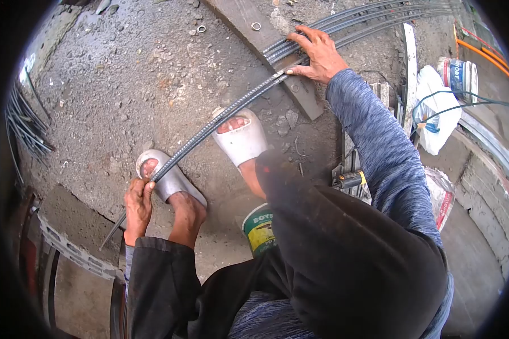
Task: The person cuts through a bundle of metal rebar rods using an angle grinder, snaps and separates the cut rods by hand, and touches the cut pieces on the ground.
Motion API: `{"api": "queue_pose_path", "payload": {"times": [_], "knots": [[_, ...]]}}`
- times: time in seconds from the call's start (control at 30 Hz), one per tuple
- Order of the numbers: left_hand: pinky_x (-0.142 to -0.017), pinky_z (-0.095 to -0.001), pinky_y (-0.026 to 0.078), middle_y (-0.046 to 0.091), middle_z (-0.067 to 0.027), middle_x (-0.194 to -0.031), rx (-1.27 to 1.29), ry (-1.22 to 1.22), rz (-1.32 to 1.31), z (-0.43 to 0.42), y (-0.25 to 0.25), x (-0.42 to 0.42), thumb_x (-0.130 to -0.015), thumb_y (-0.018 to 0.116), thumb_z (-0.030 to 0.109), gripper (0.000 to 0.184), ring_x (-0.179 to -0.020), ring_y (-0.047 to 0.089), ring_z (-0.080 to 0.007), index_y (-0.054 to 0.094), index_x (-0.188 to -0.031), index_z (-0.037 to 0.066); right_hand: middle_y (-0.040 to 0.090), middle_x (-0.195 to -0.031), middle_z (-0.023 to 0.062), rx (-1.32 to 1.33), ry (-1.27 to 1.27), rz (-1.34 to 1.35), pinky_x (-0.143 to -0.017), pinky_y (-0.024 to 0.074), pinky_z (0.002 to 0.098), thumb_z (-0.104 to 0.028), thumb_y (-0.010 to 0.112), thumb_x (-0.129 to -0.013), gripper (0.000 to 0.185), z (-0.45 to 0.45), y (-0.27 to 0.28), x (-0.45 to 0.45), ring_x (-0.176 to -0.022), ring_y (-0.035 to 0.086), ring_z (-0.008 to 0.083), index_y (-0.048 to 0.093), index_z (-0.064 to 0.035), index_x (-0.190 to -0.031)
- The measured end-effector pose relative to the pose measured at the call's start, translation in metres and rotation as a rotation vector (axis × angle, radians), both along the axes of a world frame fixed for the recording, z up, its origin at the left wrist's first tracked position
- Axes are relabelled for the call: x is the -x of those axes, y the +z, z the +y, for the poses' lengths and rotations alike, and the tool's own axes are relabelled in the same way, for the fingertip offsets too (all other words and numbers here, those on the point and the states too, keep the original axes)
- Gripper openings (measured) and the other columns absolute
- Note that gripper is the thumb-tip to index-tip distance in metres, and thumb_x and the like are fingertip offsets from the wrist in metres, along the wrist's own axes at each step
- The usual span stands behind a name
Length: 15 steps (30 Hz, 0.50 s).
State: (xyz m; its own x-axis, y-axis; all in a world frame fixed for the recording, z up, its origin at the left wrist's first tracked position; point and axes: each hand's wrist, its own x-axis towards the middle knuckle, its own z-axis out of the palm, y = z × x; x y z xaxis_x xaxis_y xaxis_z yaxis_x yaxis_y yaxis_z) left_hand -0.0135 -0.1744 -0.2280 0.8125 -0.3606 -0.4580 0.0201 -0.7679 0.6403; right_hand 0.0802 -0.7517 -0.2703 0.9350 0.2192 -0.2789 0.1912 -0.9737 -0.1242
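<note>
Ribbed steel reinforcing bars (212,125) run slantwise between my hands, passing over both white slippers. My left hand (137,206) is closed around them near their lower left; a thin end sticks out below it. At the upper right, my right hand (320,56) is spread, its thumb touching these bars where they cross a wooden plank (244,28). Its fingers reach over a second group of rebars (345,21), whose near ends rest on the plank and which curve away to the right. What lies under the right palm is hidden.
Metal rings (256,26) lie on the plank and on the rough ground. A green paint bucket (259,229) stands between my legs. More thin rods (27,127) are at far left, above a hollow block (76,251). At right are a white bag (435,110) and another bucket (461,76).
</note>
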Motion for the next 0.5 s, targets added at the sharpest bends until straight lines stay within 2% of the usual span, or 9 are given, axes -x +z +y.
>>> {"api": "queue_pose_path", "payload": {"times": [0.1,0.2,0.3,0.4,0.5], "knots": [[-0.07,-0.0437,0.048,0.064,-0.0209,-0.087,-0.026,-0.045,-0.02,0.003,0.001,0.0,-0.103,0.062,0.016,0.019,-0.078,0.063,-0.0385,0.067,-0.105,-0.002,0.038,-0.16,0.0083,-0.01,-0.023,0.017,-0.124,0.0281,0.0577,-0.074,0.076,-0.073,0.09,-0.004,-0.002,-0.005,-0.147,0.034,0.0405,0.048,-0.0318,-0.148],[-0.065,-0.0427,0.047,0.063,-0.0197,-0.078,-0.042,-0.025,0.066,0.007,0.0,0.0,-0.105,0.061,0.022,0.024,-0.07,0.061,-0.0338,0.068,-0.104,-0.001,0.041,-0.159,0.0069,-0.026,0.009,0.019,-0.125,0.026,0.0574,-0.076,0.075,-0.072,0.092,-0.004,-0.003,-0.008,-0.147,0.034,0.0394,0.049,-0.032,-0.148],[-0.063,-0.0439,0.047,0.063,-0.0236,-0.077,-0.125,0.02,0.228,0.001,0.007,-0.014,-0.104,0.061,0.023,0.028,-0.068,0.062,-0.0381,0.066,-0.096,-0.004,0.042,-0.159,0.006,0.016,-0.008,-0.008,-0.125,0.0242,0.0582,-0.079,0.073,-0.071,0.093,-0.002,-0.006,-0.008,-0.148,0.033,0.0387,0.049,-0.0326,-0.148],[-0.063,-0.0436,0.046,0.062,-0.0242,-0.076,-0.076,0.03,0.205,-0.002,0.007,-0.014,-0.104,0.061,0.025,0.031,-0.066,0.06,-0.036,0.067,-0.097,-0.004,0.042,-0.159,0.0058,0.103,0.038,-0.004,-0.123,0.0217,0.0607,-0.08,0.072,-0.071,0.094,0.001,0.002,-0.013,-0.15,0.031,0.0381,0.049,-0.0336,-0.149],[-0.062,-0.0433,0.046,0.061,-0.0231,-0.076,-0.106,0.013,0.273,0.0,0.002,-0.014,-0.105,0.061,0.028,0.033,-0.064,0.059,-0.0335,0.068,-0.099,-0.004,0.043,-0.159,0.0053,0.162,0.07,-0.036,-0.123,0.0195,0.0621,-0.083,0.072,-0.068,0.097,0.001,-0.012,-0.017,-0.149,0.032,0.0377,0.049,-0.0327,-0.149]]}}
